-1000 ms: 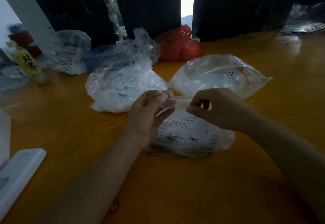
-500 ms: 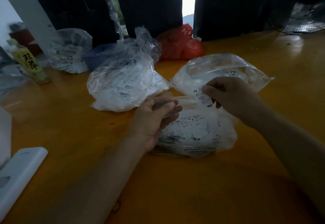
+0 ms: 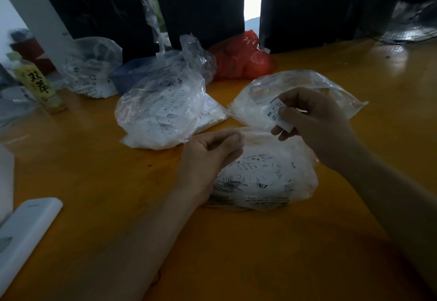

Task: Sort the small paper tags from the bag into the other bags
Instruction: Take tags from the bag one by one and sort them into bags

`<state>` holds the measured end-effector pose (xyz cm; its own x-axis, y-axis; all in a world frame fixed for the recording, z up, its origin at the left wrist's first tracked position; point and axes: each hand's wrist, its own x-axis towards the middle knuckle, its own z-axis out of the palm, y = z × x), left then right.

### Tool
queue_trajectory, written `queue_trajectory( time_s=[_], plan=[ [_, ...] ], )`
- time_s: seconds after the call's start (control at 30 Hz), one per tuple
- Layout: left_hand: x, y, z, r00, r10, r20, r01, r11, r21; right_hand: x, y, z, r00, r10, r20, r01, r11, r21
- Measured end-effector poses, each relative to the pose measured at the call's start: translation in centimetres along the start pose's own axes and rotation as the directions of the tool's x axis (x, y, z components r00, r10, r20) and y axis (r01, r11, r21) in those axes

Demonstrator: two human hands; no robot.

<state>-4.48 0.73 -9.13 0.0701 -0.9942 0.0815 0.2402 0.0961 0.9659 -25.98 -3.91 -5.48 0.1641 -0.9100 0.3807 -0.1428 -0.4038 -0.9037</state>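
A clear plastic bag [image 3: 267, 180] full of small printed paper tags lies on the orange table [image 3: 94, 177] in front of me. My left hand [image 3: 208, 156] grips the bag's rim at its left side. My right hand [image 3: 314, 121] pinches one white tag [image 3: 275, 113] marked "XS", raised above the bag's mouth. Behind it lies a second clear bag [image 3: 260, 92] holding tags. A third tag-filled bag [image 3: 160, 113] sits to the left of it.
At the back stand a red plastic bag [image 3: 241, 57], a blue tray [image 3: 132, 73], another clear bag [image 3: 92, 73] and a yellow-green bottle [image 3: 40, 87]. A white flat device [image 3: 26, 232] lies near left. A fan [image 3: 411, 24] stands at the far right.
My right hand drew a tag out of the near bag and lifted it up and to the right. My left hand stayed at the bag's rim.
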Motion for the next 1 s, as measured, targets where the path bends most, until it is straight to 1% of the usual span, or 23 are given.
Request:
queue_trajectory(
  time_s=[0.03, 0.1, 0.23, 0.33, 0.47, 0.53, 0.67, 1.0],
  plan=[
    [0.1, -0.2, -0.1, 1.000, 0.016, -0.002, -0.016, 1.000, -0.005, -0.1, -0.2, 0.1, 0.999, -0.032, 0.013, 0.032, 0.999, -0.007],
    [0.0, -0.1, -0.1, 0.999, 0.033, -0.003, -0.033, 0.999, 0.020, -0.3, -0.5, 0.3, 0.995, -0.096, 0.040, 0.099, 0.992, -0.079],
    [-0.2, -0.2, -0.3, 0.997, 0.080, -0.011, -0.076, 0.976, 0.206, -0.7, -0.8, 0.6, 0.978, -0.185, 0.091, 0.204, 0.941, -0.270],
    [-0.4, -0.2, -0.2, 0.992, 0.125, 0.009, -0.121, 0.937, 0.328, -1.1, -0.9, 0.9, 0.966, -0.239, 0.101, 0.259, 0.910, -0.324],
    [-0.5, -0.2, -0.1, 0.988, 0.147, 0.056, -0.157, 0.902, 0.403, -1.5, -1.3, 1.5, 0.907, -0.398, 0.140, 0.419, 0.807, -0.417],
    [-0.6, -0.1, 0.0, 0.987, 0.142, 0.081, -0.163, 0.883, 0.441, -1.5, -1.2, 1.7, 0.889, -0.430, 0.159, 0.454, 0.777, -0.435],
    [-0.5, -0.1, 0.1, 0.986, 0.125, 0.109, -0.163, 0.841, 0.516, -1.6, -1.2, 1.8, 0.869, -0.449, 0.207, 0.493, 0.752, -0.437],
    [-0.5, -0.3, -0.1, 0.986, 0.113, 0.125, -0.161, 0.848, 0.505, -1.5, -0.9, 1.8, 0.823, -0.506, 0.257, 0.566, 0.701, -0.434]
  ],
)
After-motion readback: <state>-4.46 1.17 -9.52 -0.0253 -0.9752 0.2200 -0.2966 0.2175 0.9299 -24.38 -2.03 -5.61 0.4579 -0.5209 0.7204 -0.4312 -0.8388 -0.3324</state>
